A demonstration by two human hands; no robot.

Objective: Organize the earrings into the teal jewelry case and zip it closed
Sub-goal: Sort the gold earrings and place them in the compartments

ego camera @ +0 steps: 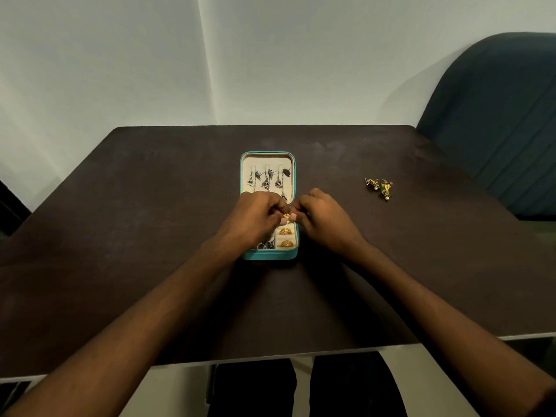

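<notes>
The teal jewelry case [294, 188] lies open in the middle of the dark table, its lid flat at the far side. Several silver dangling earrings [266, 179] hang on the cream lid panel. Two gold pieces [285, 237] sit in the right slots of the near half, and dark silver pieces [266, 244] lie in the compartment beside them. My left hand [255, 219] and my right hand [323, 219] meet over the case, both pinching one small gold earring [286, 216] between thumbs and fingers. A gold and green earring pair [379, 187] lies on the table to the right.
The dark brown table [150, 236] ends at a pale front edge near my legs. A dark teal upholstered chair [496, 121] stands at the back right. A white wall rises behind the table.
</notes>
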